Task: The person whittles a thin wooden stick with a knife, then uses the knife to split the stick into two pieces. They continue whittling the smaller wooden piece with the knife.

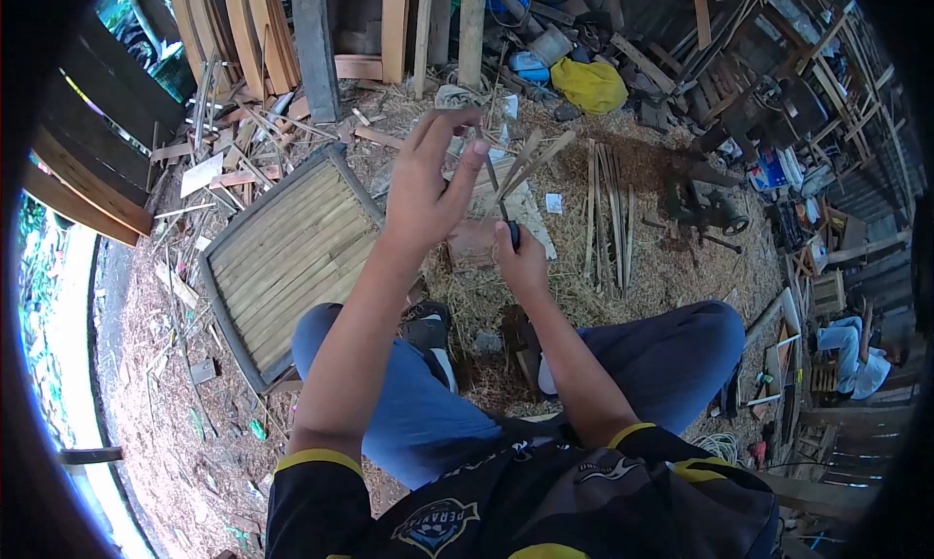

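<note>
My right hand [525, 267] is closed around the dark handle of a knife [492, 178], whose thin blade slants up and to the left. Raised beside the blade, my left hand [428, 184] has bent fingers, with the thumb apart from them close to the blade's tip; nothing shows between them. Just beyond the knife, pale split bamboo strips [545, 158] fan out over a light board [525, 214] on the ground. A bamboo-slat panel [292, 257] in a grey frame leans left of my left forearm.
More long bamboo strips [608, 218] lie on the shavings to the right. A yellow sack [589, 84] sits among scraps at the back. Tall planks [258, 34] stand at the back left, and a metal tool [705, 209] rests farther right. Another person [856, 360] sits at the far right.
</note>
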`<move>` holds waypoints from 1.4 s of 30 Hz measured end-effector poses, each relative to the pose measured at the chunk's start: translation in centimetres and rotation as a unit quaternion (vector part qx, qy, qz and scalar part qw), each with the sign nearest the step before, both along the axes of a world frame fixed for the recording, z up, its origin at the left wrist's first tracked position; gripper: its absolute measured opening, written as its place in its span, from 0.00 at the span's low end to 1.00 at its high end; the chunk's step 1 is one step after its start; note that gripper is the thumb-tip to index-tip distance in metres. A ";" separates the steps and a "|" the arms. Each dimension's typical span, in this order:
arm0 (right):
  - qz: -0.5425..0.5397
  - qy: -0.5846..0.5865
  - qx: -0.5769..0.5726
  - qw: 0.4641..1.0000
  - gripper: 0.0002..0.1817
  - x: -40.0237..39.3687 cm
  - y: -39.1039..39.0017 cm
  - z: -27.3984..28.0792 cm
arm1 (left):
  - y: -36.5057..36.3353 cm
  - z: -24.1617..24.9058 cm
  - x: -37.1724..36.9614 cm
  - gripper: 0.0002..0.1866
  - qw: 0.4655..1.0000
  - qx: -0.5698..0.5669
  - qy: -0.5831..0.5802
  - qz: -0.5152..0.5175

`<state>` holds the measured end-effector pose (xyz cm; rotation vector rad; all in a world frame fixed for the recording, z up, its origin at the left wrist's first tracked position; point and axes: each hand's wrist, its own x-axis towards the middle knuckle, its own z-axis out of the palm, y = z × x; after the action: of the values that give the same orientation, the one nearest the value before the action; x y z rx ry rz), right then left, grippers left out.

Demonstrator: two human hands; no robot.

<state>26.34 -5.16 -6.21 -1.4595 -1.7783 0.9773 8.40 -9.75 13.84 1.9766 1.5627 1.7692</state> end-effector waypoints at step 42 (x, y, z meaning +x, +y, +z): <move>0.009 -0.066 -0.003 0.998 0.31 -0.5 1.9 -8.7 | 0.4 -1.0 -1.4 0.21 0.985 -0.134 -0.083 0.072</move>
<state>25.80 -3.30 -14.90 -1.5450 -1.8862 0.9150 7.03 -9.39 12.79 1.5900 1.8161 1.6184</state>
